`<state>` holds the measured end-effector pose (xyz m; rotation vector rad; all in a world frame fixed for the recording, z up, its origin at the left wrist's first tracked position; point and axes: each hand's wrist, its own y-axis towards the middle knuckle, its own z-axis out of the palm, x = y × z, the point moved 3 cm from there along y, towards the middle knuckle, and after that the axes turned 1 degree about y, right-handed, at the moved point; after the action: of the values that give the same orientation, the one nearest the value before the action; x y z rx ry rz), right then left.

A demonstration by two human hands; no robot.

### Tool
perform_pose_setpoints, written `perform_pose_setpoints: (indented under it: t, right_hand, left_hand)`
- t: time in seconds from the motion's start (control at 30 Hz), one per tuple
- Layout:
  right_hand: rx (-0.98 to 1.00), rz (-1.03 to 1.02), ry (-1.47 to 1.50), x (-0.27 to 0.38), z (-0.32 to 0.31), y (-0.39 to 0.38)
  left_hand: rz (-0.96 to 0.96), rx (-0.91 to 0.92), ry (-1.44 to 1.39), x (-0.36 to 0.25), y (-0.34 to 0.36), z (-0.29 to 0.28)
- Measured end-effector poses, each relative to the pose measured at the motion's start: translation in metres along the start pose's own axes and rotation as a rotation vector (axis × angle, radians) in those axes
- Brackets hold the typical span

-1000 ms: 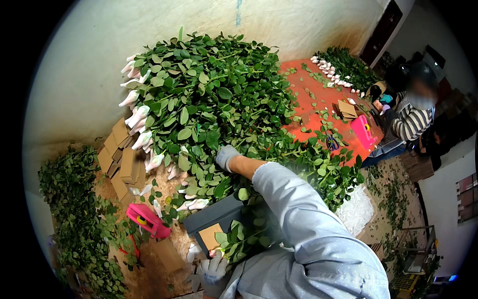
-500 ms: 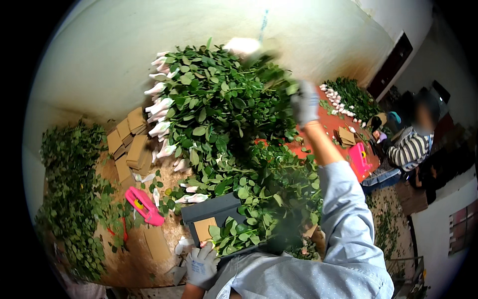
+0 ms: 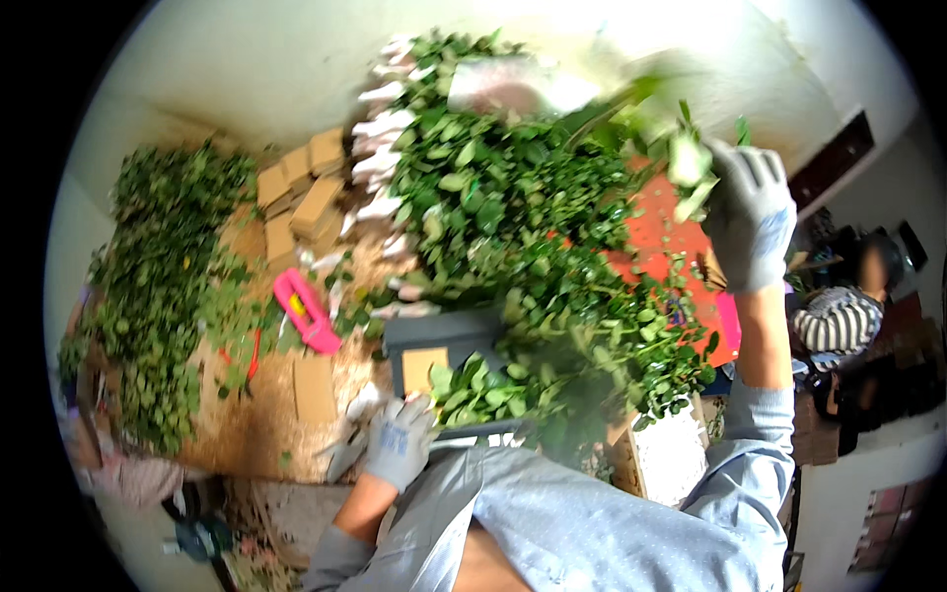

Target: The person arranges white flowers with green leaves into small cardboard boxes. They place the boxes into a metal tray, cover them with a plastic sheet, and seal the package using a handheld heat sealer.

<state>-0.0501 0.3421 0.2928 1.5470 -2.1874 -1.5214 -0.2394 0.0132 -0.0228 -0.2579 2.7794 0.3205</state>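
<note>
My left hand point(image 3: 400, 444), in a grey glove, has its fingers curled at the near edge of a dark grey tray point(image 3: 409, 333), around something small and pale. The tray holds a cardboard square point(image 3: 422, 367) and leafy stems point(image 3: 478, 390). High at the right, my right hand point(image 3: 753, 217), gloved and closed, grips a long leafy rose stem point(image 3: 681, 158), blurred by motion. Its blurred wrapped head point(image 3: 498, 84) is over a tall pile of roses point(image 3: 503, 187) with white-covered buds point(image 3: 380, 158).
Left are a leafy heap point(image 3: 158, 257), cardboard pieces point(image 3: 316, 207), a pink tool point(image 3: 308, 311) and red-handled cutters point(image 3: 254, 355). At right are a red table surface point(image 3: 653, 227), a white lined box point(image 3: 666, 454) and a co-worker in stripes point(image 3: 837, 321).
My right hand has risen from the pile and swung right, pulling a rose stem up. My left hand stays at the tray. The view has shifted, so the table appears higher.
</note>
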Motion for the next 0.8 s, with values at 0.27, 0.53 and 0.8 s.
perform_pose_setpoints:
  t: [0.27,0.53,0.8]
  right_hand:
    - [0.853,-0.306,0.138,0.188,0.050,-0.106]
    - [1.308,-0.198,0.482,0.230,0.130,-0.197]
    - [0.969,-0.149,0.338,0.248,0.075,-0.116]
  left_hand:
    - [-0.035,-0.086,-0.023,0.001,-0.003,0.005]
    - [-0.064,-0.044,-0.062,0.000,0.001,0.008]
    - [-0.079,-0.004,-0.084,0.004,-0.005,0.010]
